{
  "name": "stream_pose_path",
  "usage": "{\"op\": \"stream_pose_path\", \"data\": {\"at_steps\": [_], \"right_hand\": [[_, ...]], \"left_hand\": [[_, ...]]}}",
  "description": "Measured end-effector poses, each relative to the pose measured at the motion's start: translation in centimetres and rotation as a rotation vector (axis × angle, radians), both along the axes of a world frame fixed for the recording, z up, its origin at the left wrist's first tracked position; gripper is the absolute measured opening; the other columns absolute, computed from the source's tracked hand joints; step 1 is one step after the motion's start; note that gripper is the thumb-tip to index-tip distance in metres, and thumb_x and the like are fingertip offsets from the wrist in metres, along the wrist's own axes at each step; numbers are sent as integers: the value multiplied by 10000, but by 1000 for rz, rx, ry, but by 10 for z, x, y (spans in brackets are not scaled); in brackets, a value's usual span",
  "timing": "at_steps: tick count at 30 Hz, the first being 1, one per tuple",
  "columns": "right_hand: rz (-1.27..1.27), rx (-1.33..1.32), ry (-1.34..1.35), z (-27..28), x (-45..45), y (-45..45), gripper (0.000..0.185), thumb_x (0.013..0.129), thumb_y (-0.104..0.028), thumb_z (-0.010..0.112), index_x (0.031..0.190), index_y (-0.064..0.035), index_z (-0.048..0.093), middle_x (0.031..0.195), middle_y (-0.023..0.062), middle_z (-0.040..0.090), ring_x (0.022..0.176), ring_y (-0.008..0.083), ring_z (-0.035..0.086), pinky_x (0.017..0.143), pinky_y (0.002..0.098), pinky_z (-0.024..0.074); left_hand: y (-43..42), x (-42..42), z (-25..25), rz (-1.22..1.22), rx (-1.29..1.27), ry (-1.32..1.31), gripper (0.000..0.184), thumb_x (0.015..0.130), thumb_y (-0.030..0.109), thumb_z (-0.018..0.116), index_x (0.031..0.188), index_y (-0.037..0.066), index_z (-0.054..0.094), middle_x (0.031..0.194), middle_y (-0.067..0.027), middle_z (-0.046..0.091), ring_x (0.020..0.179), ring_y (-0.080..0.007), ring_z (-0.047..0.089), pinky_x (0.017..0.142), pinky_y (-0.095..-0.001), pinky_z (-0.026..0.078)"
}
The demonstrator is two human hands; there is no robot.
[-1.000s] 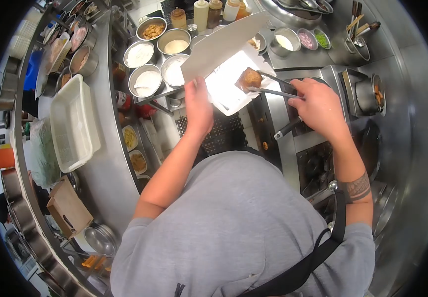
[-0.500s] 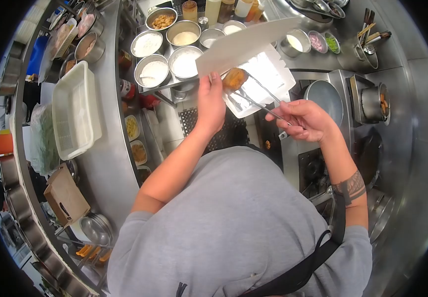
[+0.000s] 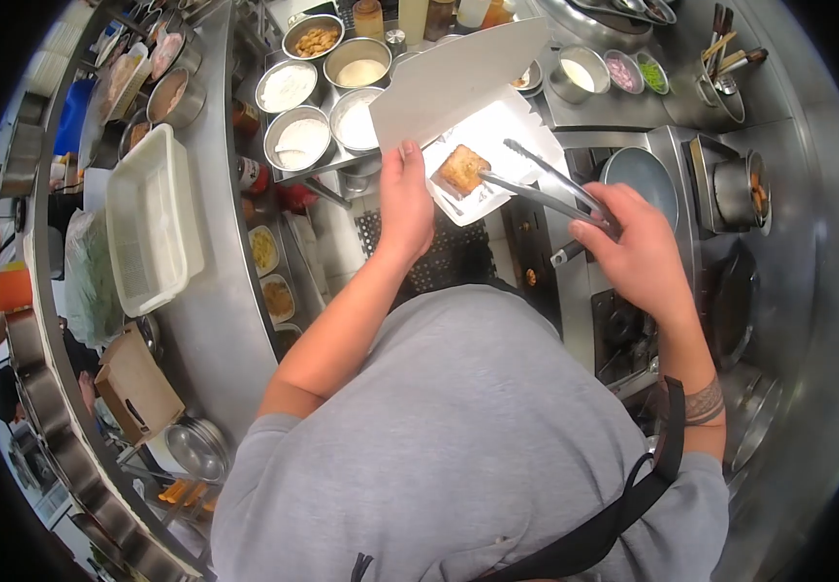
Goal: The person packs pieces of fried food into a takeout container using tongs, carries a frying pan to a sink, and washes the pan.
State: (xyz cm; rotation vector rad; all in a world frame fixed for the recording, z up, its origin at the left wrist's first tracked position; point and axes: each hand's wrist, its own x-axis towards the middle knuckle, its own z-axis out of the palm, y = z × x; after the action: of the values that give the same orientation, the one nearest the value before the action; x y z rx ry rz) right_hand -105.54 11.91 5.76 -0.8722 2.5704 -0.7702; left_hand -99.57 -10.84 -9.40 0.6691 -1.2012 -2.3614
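Observation:
My left hand (image 3: 407,206) grips the near left side of a white cardboard takeout box (image 3: 463,82), held in the air with its lid raised. A golden-brown, squarish piece of fried food (image 3: 463,169) rests inside, at the end nearest my left hand. My right hand (image 3: 635,247) is wrapped round a pair of metal tongs (image 3: 557,190) that reach over the box. Their tips are spread; one ends at the food's right edge, and whether it touches I cannot tell. The other tip stands apart from the food.
Steel pots of white powder (image 3: 299,138) and a pot of fried pieces (image 3: 314,39) stand beyond my left hand. A pan (image 3: 641,184) sits on the stove at right, near a utensil pot (image 3: 720,97). A white plastic tub (image 3: 153,228) lies on the left counter.
The food piece, earlier between the tong tips, now lies in the box. The tongs have opened and my right hand has drawn slightly right. The box lid has shifted left.

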Motion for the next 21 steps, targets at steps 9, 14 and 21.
{"op": "stream_pose_path", "data": {"at_steps": [9,14,21], "right_hand": [[64,189,331,-20,13,-20,245,830,-178,695,966,-19,567,866,121,578,775,329,625,619,424,507],[40,108,379,-29,12,-25,230,825,-175,696,918,-23,550,852,119,571,717,336,617,578,435,497],[11,116,342,-29,10,-30,246,848,-202,682,957,-15,563,855,139,577,720,351,625,585,444,501]], "left_hand": [[14,-9,-3,12,-108,5,374,1065,332,407,1151,-20,499,1140,-98,569,1050,-142,496,960,-308,389],[18,-13,0,36,-77,16,365,1062,342,420,1107,-10,504,1031,-63,548,957,-118,463,901,-288,389],[22,-17,-1,13,-93,36,337,1060,343,429,1054,14,503,936,-19,505,863,-94,418,820,-256,376]]}}
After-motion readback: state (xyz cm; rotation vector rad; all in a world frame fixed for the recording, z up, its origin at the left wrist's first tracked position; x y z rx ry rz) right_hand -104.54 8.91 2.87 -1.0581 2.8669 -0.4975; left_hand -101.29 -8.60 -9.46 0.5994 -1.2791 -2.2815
